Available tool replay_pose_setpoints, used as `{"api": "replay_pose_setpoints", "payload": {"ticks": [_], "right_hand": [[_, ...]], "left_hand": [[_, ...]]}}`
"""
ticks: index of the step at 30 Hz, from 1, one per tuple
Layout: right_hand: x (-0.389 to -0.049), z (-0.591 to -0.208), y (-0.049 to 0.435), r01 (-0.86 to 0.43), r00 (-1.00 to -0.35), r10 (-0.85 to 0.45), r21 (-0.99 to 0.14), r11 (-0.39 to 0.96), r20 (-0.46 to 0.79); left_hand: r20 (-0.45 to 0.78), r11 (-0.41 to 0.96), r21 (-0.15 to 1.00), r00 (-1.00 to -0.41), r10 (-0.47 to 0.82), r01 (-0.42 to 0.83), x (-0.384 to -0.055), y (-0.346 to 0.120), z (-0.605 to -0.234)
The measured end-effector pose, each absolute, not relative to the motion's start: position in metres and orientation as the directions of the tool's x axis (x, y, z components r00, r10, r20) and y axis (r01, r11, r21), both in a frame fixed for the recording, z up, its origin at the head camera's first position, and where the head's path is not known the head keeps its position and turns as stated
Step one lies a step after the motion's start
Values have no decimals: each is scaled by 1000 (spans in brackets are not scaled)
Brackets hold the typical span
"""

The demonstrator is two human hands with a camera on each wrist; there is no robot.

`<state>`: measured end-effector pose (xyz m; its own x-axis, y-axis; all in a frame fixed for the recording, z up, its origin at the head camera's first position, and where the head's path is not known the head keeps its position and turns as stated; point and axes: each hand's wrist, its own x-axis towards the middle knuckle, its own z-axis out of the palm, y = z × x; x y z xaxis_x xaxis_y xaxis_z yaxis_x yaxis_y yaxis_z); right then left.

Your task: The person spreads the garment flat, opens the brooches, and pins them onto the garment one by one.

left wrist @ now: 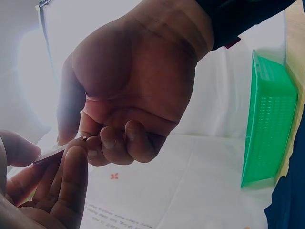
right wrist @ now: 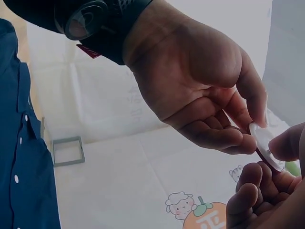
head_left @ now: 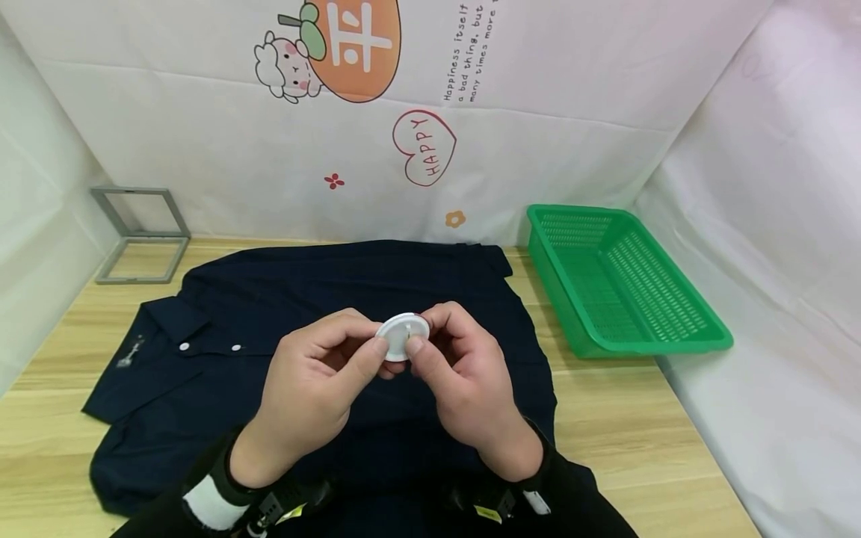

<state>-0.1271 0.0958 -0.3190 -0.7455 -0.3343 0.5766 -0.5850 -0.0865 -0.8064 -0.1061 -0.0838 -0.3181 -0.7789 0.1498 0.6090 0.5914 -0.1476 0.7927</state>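
Observation:
Above the dark navy shirt [head_left: 222, 381], both hands hold a round badge [head_left: 398, 331] with its white back turned up. A small metal pin crosses that back, and a red edge shows below it in the right wrist view. My left hand [head_left: 306, 385] pinches the badge's left rim between thumb and fingers. On the other side, my right hand [head_left: 471, 388] grips the right rim, its thumb lying by the pin. The shirt lies spread with its collar to the left and white buttons [head_left: 235, 347] showing. The badge's front is mostly hidden.
A green basket [head_left: 585, 351] stands at the right on the wooden table [head_left: 632, 433]. At the back left is a grey folding frame [head_left: 178, 258]. White cloth [head_left: 269, 164] with printed drawings hangs behind, and more white cloth covers both sides.

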Motion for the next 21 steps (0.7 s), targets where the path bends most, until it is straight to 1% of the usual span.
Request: {"api": "replay_pose_setpoints", "payload": {"ticks": [7, 12, 15, 18, 21], "right_hand": [[-129, -319, 96, -530, -767, -349, -838, -128, 539], [-128, -318, 97, -533, -775, -348, -841, -87, 527], [-128, -319, 98, -570, -764, -341, -820, -37, 547], [-128, -320, 97, -659, -724, -310, -750, 51, 616], [-128, -320, 95, -769, -639, -253, -619, 161, 727]], "left_hand": [[611, -168, 791, -776, 156, 589, -106, -82, -319], [612, -161, 790, -777, 147, 591, -107, -81, -319], [610, -143, 791, -783, 122, 595, -108, -80, -319], [607, -131, 793, -789, 89, 595, -109, -80, -319], [609, -138, 790, -790, 66, 598, -109, -79, -320]]}}
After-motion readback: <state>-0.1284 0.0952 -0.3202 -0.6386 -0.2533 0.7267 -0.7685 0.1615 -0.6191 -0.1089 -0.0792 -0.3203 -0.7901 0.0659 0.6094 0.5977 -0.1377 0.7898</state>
